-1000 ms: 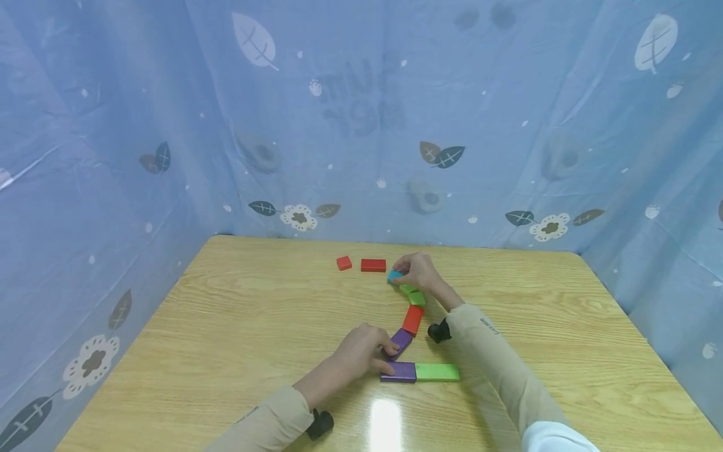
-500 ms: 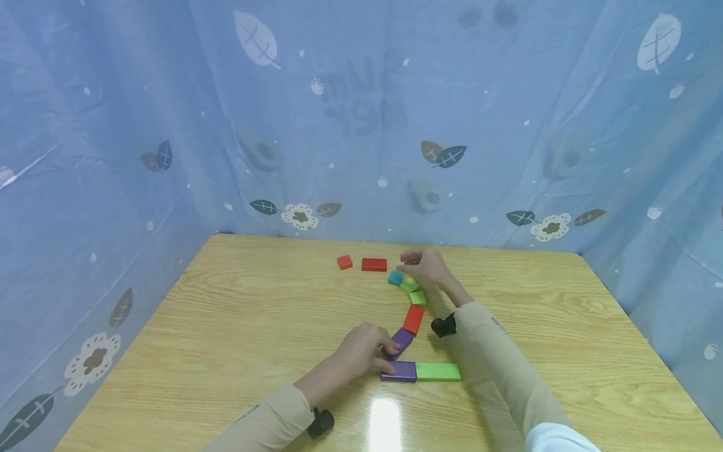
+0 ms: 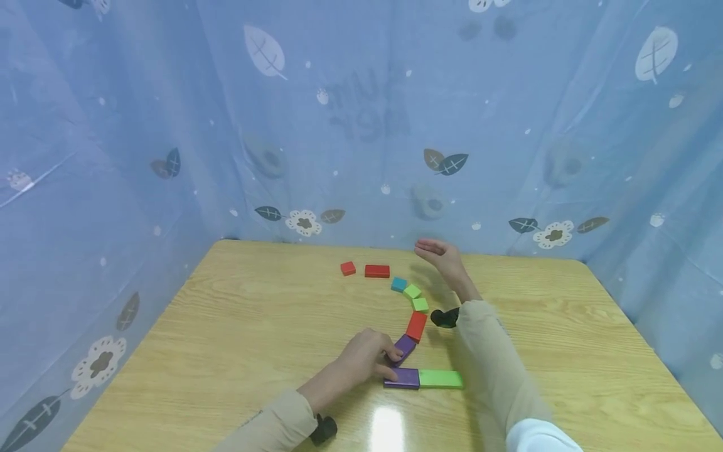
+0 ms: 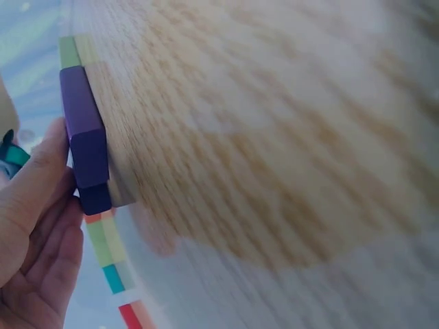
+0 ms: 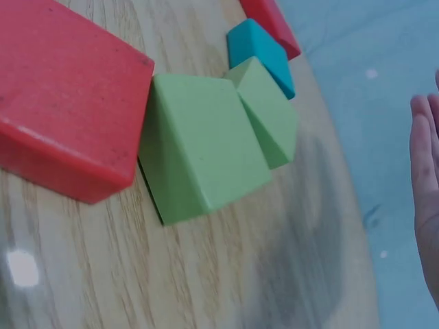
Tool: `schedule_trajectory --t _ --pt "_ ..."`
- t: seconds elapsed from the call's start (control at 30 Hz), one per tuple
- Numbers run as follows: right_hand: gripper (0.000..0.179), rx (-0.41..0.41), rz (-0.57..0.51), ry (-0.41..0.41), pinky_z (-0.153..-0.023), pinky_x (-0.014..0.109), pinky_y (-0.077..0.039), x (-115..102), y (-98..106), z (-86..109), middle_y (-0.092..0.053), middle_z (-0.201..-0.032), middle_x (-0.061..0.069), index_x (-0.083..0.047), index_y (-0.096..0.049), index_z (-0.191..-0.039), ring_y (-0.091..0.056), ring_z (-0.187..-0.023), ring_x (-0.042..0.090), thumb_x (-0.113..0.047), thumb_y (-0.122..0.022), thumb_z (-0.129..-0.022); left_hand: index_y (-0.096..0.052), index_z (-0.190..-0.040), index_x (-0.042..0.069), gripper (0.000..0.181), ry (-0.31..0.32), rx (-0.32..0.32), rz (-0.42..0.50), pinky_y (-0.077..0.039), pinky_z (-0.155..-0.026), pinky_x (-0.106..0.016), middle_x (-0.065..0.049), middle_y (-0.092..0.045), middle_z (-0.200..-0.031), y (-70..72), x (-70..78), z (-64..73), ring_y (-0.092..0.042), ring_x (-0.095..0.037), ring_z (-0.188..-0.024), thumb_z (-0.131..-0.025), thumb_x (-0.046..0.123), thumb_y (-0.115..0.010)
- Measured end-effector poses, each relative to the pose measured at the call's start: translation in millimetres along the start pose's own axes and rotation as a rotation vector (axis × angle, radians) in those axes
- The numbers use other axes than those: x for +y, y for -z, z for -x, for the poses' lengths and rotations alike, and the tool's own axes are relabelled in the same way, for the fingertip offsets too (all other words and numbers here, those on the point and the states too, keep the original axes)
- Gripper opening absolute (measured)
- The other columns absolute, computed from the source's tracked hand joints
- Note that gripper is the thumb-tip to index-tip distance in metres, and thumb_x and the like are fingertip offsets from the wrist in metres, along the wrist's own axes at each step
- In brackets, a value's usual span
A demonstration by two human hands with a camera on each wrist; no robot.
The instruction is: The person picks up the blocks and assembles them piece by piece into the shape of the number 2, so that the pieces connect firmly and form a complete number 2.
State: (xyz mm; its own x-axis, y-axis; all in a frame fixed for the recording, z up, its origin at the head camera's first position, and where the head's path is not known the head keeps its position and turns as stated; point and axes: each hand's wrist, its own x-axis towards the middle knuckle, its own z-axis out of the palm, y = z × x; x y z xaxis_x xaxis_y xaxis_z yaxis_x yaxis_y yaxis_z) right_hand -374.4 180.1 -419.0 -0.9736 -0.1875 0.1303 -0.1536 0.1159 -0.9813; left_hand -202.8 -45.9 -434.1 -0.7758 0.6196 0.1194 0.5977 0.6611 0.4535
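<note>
My left hand rests at two purple blocks, its thumb on the lower purple block and a finger on the slanted purple block. In the left wrist view the thumb lies straight along the purple block. Above the table my right hand is raised with fingers extended, holding nothing. Near it lie a blue block and two small green blocks, the upper green block and the lower green block. A red block links them to the slanted purple one.
A long green block adjoins the lower purple block. Farther back lie a red rectangular block and a small red block, apart from the curved row. A blue patterned curtain surrounds the wooden table.
My right hand has let go of the blue block and moved up and to the right, its fingers straightening. My left hand stays at the purple blocks. The view has tilted slightly.
</note>
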Motion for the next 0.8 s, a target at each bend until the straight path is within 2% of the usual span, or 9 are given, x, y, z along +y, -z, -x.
schedule_trajectory --t 0.23,0.43,0.67,0.8 --pt "0.049 -0.068 -0.021 -0.039 -0.105 0.036 -0.041 6 -10 -5.4 -0.054 -0.133 0.022 0.005 -0.048 -0.135 -0.061 -0.113 0.018 -0.014 -0.064 -0.093 -0.075 -0.092 0.012 0.033 0.0 0.01 0.005 -0.049 -0.086 -0.019 0.007 -0.073 -0.096 0.6 0.8 1.5 -0.066 -0.008 -0.093 -0.064 0.028 -0.085" --pt "0.049 -0.097 -0.066 -0.055 -0.108 0.041 -0.037 9 -14 -10.3 -0.05 -0.137 0.024 0.007 -0.045 -0.137 -0.054 -0.122 0.027 -0.01 -0.062 -0.094 -0.076 -0.092 0.012 0.033 -0.011 0.013 0.001 -0.05 -0.086 -0.019 0.007 -0.073 -0.096 0.7 1.9 0.9 -0.066 -0.008 -0.093 -0.064 0.028 -0.085" --pt "0.047 -0.067 -0.026 -0.081 -0.104 0.037 -0.042 13 -15 -16.8 -0.054 -0.133 0.022 0.004 -0.05 -0.134 -0.058 -0.117 0.021 -0.011 -0.065 -0.092 -0.076 -0.092 0.014 0.033 0.001 0.016 -0.013 -0.049 -0.085 -0.017 0.008 -0.073 -0.097 1.0 1.6 -0.3 -0.066 -0.007 -0.094 -0.064 0.031 -0.084" --pt "0.045 -0.075 -0.068 -0.072 -0.101 0.037 -0.045 15 -18 -20.2 -0.053 -0.133 0.026 0.007 -0.05 -0.133 -0.054 -0.121 0.031 -0.005 -0.063 -0.092 -0.076 -0.092 0.014 0.033 -0.001 0.019 -0.015 -0.049 -0.085 -0.017 0.008 -0.073 -0.097 0.9 0.3 0.0 -0.066 -0.007 -0.093 -0.064 0.031 -0.084"
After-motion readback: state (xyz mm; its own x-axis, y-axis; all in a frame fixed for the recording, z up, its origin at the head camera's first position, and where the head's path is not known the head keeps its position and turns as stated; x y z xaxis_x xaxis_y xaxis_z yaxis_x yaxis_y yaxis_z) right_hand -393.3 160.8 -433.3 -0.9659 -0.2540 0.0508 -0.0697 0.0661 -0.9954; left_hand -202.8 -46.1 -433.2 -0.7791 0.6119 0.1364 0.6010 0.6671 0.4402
